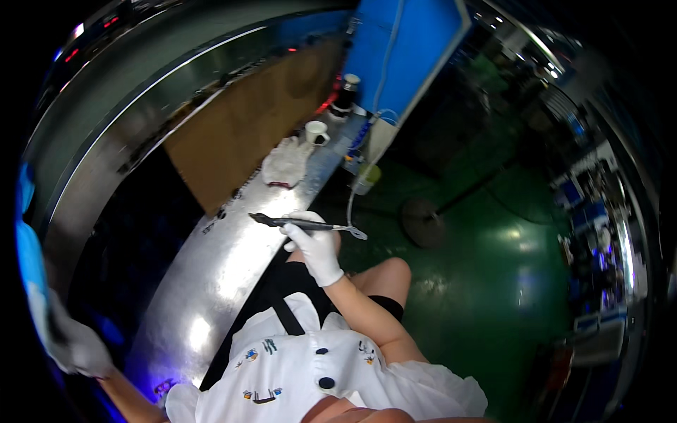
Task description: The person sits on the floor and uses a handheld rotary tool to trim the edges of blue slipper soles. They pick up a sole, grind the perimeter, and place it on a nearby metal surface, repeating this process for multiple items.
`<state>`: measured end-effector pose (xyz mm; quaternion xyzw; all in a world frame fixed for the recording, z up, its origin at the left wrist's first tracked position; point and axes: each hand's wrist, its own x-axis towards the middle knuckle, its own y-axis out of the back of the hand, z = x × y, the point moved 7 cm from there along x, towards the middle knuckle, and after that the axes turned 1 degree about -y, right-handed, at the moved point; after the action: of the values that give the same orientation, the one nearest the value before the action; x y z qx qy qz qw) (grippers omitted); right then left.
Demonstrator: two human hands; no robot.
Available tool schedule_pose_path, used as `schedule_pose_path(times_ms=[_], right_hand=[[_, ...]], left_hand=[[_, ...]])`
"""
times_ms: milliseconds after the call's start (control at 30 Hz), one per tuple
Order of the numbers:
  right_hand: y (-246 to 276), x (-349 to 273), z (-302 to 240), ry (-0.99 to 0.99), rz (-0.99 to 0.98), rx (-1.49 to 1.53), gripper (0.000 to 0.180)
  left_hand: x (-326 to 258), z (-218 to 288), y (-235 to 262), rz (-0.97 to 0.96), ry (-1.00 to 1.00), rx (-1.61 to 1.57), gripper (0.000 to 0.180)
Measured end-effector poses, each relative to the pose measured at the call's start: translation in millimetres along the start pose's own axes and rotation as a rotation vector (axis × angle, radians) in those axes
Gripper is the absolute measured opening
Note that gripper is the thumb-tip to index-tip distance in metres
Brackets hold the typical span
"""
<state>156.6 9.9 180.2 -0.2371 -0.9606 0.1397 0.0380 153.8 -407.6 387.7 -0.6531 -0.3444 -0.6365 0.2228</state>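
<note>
In a white glove, my right hand (312, 250) is closed round the dark handle of a slim brush (303, 223). The brush lies nearly level above the edge of the shiny metal bench (233, 261), its dark tip pointing left. A pale loop shows at its other end. At the far left edge, my gloved left hand (83, 350) reaches out beside a blue-lit upright surface (32, 275). That hand's fingers are dim and smeared, so what they hold or touch is hidden.
A white cloth glove (285, 163), a white cup (316, 132) and a dark bottle with a pale cap (345, 95) stand along the bench. Behind them rises a brown board (247, 113). A blue panel (412, 49) with a hanging cable is beyond. A round stand base (422, 221) rests on the green floor.
</note>
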Motion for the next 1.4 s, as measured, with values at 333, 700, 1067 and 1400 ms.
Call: schedule_pose_path(times_ms=[333, 700, 1067, 1400], right_hand=[[32, 8, 1, 0.018, 0.229, 0.016, 0.019], [22, 12, 27, -0.202, 0.217, 0.249, 0.015], [6, 24, 51, -0.167, 0.084, -0.121, 0.016], [-86, -34, -42, 0.967, -0.484, -1.113, 0.026]], left_hand=[[-170, 151, -176, -0.660, 0.412, -0.756, 0.032], [-279, 113, -265, -0.100, 2.214, -1.880, 0.078], [-250, 185, -258, 0.003, 2.356, -2.455, 0.090], [-223, 170, -263, 0.129, 2.311, -2.299, 0.075]])
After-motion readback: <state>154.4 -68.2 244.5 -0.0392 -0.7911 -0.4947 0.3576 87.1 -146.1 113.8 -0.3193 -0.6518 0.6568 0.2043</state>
